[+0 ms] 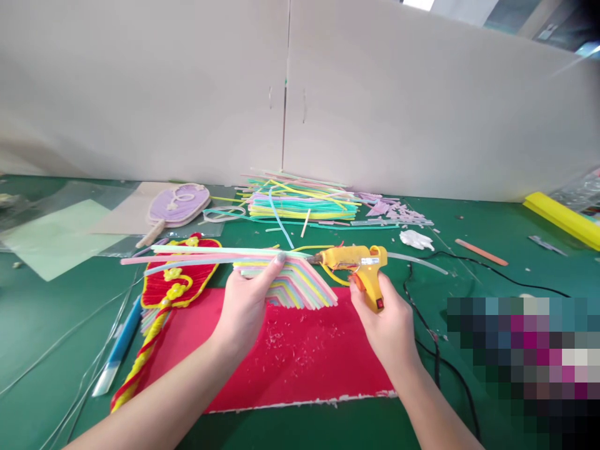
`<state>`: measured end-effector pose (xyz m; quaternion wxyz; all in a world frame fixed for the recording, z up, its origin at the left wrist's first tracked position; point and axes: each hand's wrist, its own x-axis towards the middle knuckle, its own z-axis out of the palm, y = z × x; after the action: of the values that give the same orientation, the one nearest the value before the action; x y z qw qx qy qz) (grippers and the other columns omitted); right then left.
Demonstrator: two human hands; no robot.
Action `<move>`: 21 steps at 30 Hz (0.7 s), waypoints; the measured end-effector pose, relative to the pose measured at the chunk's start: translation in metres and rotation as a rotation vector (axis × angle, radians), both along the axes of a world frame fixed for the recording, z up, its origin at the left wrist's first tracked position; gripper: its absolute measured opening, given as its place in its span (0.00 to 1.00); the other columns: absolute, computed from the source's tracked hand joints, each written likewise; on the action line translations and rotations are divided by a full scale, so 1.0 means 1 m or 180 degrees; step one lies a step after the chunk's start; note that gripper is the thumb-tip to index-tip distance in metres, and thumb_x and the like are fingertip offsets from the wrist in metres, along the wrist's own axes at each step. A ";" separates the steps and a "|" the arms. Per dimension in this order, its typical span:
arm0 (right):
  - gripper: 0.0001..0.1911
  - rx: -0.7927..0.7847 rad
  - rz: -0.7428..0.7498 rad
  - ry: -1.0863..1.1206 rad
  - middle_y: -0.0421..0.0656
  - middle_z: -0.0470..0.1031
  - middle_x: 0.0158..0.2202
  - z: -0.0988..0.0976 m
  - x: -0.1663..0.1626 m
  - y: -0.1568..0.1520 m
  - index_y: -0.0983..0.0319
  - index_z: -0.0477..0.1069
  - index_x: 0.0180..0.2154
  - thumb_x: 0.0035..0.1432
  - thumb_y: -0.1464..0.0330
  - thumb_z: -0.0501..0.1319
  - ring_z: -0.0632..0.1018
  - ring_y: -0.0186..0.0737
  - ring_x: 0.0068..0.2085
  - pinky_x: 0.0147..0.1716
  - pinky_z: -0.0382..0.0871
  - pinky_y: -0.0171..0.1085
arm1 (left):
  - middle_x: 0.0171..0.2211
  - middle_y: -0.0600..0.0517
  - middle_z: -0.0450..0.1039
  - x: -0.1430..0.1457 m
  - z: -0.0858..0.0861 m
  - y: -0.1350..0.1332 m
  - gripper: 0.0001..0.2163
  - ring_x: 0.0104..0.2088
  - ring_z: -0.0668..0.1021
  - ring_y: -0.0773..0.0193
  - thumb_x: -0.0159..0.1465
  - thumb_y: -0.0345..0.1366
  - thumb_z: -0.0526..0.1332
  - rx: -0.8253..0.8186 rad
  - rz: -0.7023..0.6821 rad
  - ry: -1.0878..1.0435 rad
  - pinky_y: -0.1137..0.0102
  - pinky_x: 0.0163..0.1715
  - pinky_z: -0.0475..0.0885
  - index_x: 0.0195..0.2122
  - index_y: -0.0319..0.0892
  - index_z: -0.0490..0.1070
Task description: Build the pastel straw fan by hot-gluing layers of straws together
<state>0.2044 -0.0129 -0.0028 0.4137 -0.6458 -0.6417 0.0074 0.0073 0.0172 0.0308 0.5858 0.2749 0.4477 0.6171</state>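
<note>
My left hand point(247, 305) grips a fan-shaped panel of pastel straws point(300, 281) glued side by side, with long straws point(197, 253) sticking out to the left. My right hand point(384, 322) is closed on the handle of a yellow hot glue gun point(359, 259). Its nozzle points left and touches the panel's top edge. Both are held above a red sheet point(300, 356) on the green table.
A red and yellow fan point(180, 278) lies left of the sheet, a purple fan point(178, 205) behind it. A pile of loose straws point(300, 203) sits at the back. The glue gun's black cord point(435, 344) runs down the right. Cardboard walls point(300, 94) close the back.
</note>
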 end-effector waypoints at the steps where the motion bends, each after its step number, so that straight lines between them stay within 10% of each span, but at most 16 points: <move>1: 0.15 -0.0006 0.0000 0.0003 0.47 0.77 0.28 0.000 0.000 0.000 0.62 0.72 0.37 0.59 0.57 0.56 0.76 0.40 0.26 0.24 0.70 0.35 | 0.33 0.48 0.80 0.000 0.000 0.000 0.17 0.34 0.82 0.57 0.47 0.41 0.74 0.0012 0.0014 0.0007 0.65 0.37 0.77 0.36 0.38 0.76; 21: 0.16 0.0052 0.0028 -0.0029 0.50 0.79 0.32 0.000 0.001 -0.001 0.64 0.71 0.41 0.61 0.58 0.55 0.77 0.41 0.28 0.24 0.70 0.35 | 0.35 0.48 0.80 -0.002 0.000 0.000 0.16 0.36 0.82 0.57 0.50 0.39 0.72 0.0056 0.0013 -0.0041 0.66 0.38 0.77 0.36 0.37 0.74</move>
<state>0.2054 -0.0140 -0.0025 0.4160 -0.6395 -0.6465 0.0011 0.0056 0.0174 0.0305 0.5849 0.2752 0.4390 0.6240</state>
